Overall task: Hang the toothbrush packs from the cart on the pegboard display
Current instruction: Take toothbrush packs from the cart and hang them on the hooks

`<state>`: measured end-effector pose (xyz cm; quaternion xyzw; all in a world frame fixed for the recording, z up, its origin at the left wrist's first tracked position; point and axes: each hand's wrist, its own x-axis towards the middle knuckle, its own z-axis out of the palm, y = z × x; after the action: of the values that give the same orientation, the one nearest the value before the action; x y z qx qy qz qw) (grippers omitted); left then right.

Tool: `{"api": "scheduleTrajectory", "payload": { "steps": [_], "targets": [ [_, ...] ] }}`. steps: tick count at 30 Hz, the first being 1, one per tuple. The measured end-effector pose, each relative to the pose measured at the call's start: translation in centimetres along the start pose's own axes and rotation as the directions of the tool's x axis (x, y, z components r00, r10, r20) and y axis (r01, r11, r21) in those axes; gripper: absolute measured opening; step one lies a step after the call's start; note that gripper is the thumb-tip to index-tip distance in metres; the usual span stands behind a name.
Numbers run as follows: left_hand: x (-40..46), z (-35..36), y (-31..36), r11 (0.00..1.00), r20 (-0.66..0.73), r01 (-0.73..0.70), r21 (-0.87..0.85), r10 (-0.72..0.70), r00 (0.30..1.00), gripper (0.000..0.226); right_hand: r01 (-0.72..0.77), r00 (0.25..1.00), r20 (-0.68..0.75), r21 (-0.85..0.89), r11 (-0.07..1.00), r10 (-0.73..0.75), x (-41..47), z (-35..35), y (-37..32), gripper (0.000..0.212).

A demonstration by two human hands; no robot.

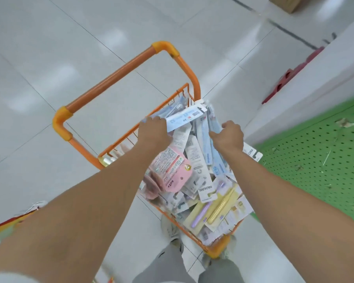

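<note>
An orange wire cart (119,139) stands below me, heaped with toothbrush packs (194,180) in white, pink, blue and yellow. My left hand (154,131) is shut on a long white and blue toothbrush pack (185,118), lifted above the far end of the pile. My right hand (230,136) reaches into the blue packs at the cart's right side, fingers curled around several of them (210,127). A green pegboard (318,160) lies at the right, beside the cart.
The cart's orange handle (110,78) rises at the far side. White tiled floor (49,58) surrounds the cart. A white shelf base (314,82) with red brackets (284,80) runs along the right. Debris lies on the pegboard. My legs and shoes (172,231) show under the cart.
</note>
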<state>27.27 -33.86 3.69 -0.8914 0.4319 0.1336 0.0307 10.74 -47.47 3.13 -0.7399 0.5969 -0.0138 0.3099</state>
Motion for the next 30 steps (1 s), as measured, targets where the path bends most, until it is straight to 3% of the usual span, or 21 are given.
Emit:
{"api": "scheduleTrajectory", "payload": {
  "steps": [4, 7, 9, 13, 16, 18, 20, 22, 24, 26, 30],
  "targets": [
    [0.5, 1.6, 0.6, 1.000, 0.017, 0.010, 0.017, -0.010, 1.000, 0.032, -0.063, 0.998, 0.032, 0.006, 0.998, 0.063, 0.2, 1.4, 2.4, 0.007],
    [0.6, 1.3, 0.2, 1.000, 0.007, 0.028, -0.007, -0.028, 1.000, 0.026, -0.058, 0.998, -0.032, 0.033, 0.998, 0.059, -0.2, 1.9, 3.2, 0.030],
    [0.5, 1.3, -0.5, 0.994, -0.045, 0.040, -0.101, -0.045, 0.998, 0.013, -0.037, 0.998, -0.040, 0.057, 0.998, 0.040, -0.8, 1.8, 3.5, 0.026],
    [-0.7, 0.2, -1.6, 0.898, -0.110, 0.054, -0.437, -0.112, 0.988, 0.035, 0.033, 0.998, -0.057, 0.144, 0.989, -0.025, -3.2, 1.6, 4.6, 0.022],
    [-2.3, -1.4, -1.4, 0.811, -0.118, 0.022, -0.585, -0.112, 0.987, 0.034, 0.055, 0.995, -0.099, 0.212, 0.976, -0.035, -5.3, 0.3, 5.3, 0.018],
    [-3.6, -2.2, -1.0, 0.634, -0.021, 0.076, -0.770, -0.143, 0.989, 0.028, 0.037, 0.995, -0.104, 0.311, 0.950, -0.005, -6.9, -1.5, 5.4, 0.013],
    [-5.8, -3.2, 0.3, 0.321, 0.164, 0.185, -0.929, -0.092, 0.982, 0.026, -0.008, 0.998, -0.042, 0.534, 0.845, 0.036, -8.9, -3.7, 5.6, 0.009],
    [-8.5, -3.6, 2.3, 0.064, 0.270, 0.266, -0.962, 0.053, 0.962, 0.021, -0.082, 0.996, 0.074, 0.739, 0.669, 0.040, -11.5, -6.1, 5.6, 0.015],
    [-11.2, -3.8, 4.9, -0.090, 0.277, 0.293, -0.952, 0.160, 0.948, 0.022, -0.063, 0.998, 0.064, 0.762, 0.645, 0.022, -13.6, -7.8, 6.3, 0.016],
    [-13.1, -3.5, 7.8, -0.148, 0.252, 0.288, -0.946, 0.220, 0.942, 0.022, -0.017, 0.999, -0.009, 0.703, 0.711, 0.033, -15.1, -9.3, 7.8, 0.015],
    [-16.2, -3.1, 13.6, -0.062, 0.195, 0.217, -0.974, 0.251, 0.948, 0.028, 0.049, 0.999, -0.035, 0.673, 0.738, -0.034, -18.1, -13.2, 11.0, 0.043]
  ]
}}
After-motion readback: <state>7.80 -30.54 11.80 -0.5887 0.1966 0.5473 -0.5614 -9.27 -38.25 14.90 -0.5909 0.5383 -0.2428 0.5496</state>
